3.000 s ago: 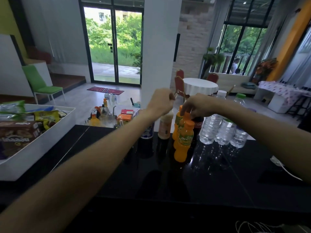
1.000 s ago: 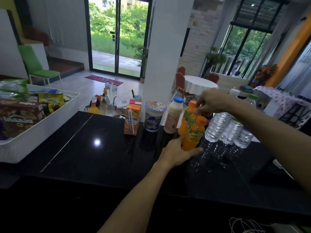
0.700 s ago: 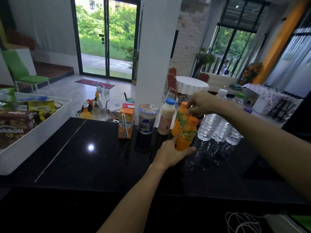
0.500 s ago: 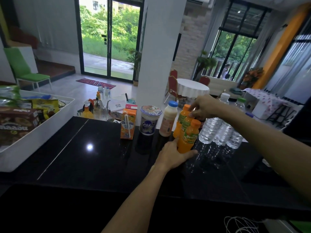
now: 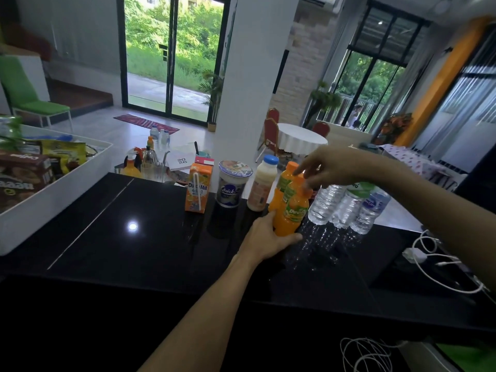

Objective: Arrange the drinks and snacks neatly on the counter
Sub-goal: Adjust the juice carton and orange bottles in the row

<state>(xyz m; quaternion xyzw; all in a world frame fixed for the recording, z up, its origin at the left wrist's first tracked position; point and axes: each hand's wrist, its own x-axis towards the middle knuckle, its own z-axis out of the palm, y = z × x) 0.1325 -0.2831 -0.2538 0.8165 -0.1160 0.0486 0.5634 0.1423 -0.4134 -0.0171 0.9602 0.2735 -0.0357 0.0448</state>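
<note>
Three orange juice bottles (image 5: 291,208) stand clustered on the black counter (image 5: 150,237). My left hand (image 5: 264,238) wraps the base of the front one, thumb on its left side and fingers under its right. My right hand (image 5: 331,167) hovers over the bottle caps with fingers spread, fingertips touching or just above the caps. Left of the cluster stand a pale bottle with a blue cap (image 5: 263,183), a Quick cup (image 5: 233,187) and an orange juice carton (image 5: 198,189). Three clear water bottles (image 5: 347,206) stand right of the cluster.
A white tray (image 5: 67,187) of snack packs sits at the counter's left end. A white charger and cable (image 5: 426,260) lie at the right. Behind the counter, a lower table holds bottles, glasses and a notebook (image 5: 181,161).
My right hand has let go of the orange bottle cap and spread its fingers above the cluster. My left hand has stayed at the front bottle's base since coming down from the caps.
</note>
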